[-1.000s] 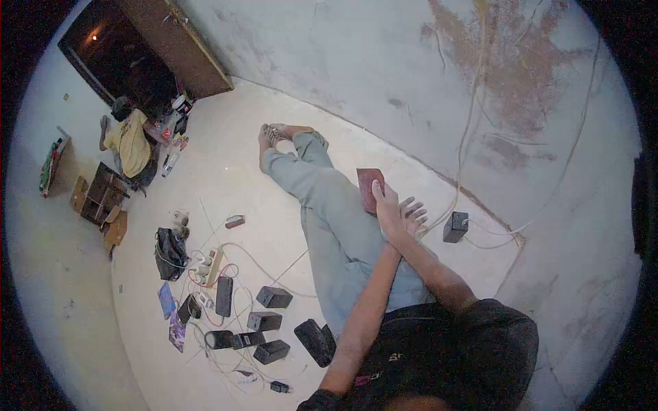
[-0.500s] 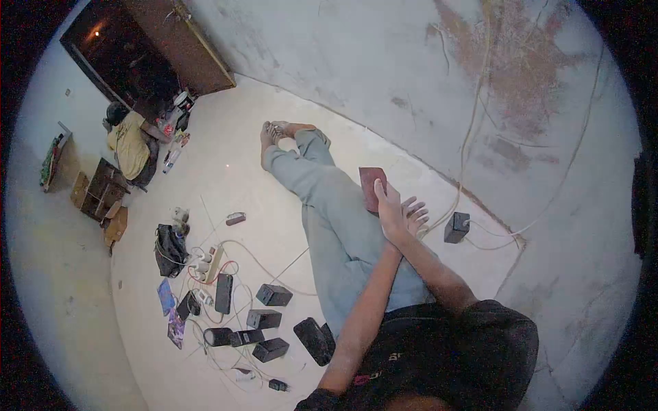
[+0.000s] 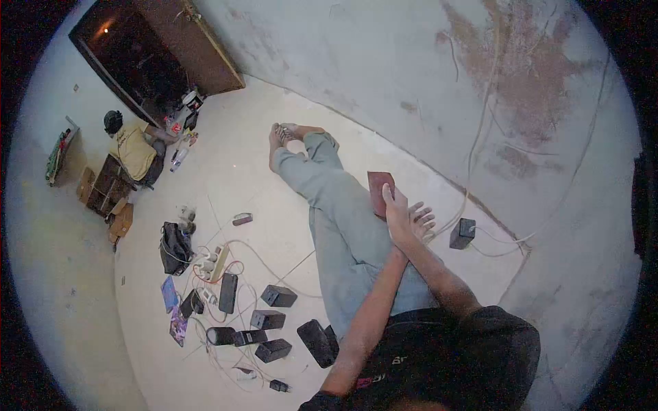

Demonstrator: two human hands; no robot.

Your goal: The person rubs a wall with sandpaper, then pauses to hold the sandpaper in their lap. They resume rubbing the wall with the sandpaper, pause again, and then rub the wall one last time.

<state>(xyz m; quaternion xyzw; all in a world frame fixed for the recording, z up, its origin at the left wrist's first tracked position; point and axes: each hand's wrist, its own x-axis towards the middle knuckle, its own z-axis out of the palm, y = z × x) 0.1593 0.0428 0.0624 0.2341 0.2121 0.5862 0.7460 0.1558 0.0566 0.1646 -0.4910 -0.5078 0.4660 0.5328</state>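
Observation:
My right hand (image 3: 399,218) is closed on a flat dark red rectangular object (image 3: 380,192), with the thumb lying on its face. Behind it, my left hand (image 3: 421,220) shows spread fingers pointing right, and its palm is largely hidden. The two forearms cross at the wrists above my outstretched legs (image 3: 343,198) in grey-green trousers. To the right of the hands, a black box-shaped adapter (image 3: 462,233) with a white cable stands on the floor by the wall.
Black boxes (image 3: 279,296), a phone-like black slab (image 3: 317,342), a power strip (image 3: 221,264), tangled cables and a black bag (image 3: 175,248) lie left of my legs. Another person (image 3: 136,151) in a yellow shirt crouches near the open door (image 3: 185,41). A stained wall (image 3: 384,82) runs along the right.
The whole view has shifted slightly, so most things appear a little farther right. My hands keep nearly the same pose, with the dark red object tilted slightly differently.

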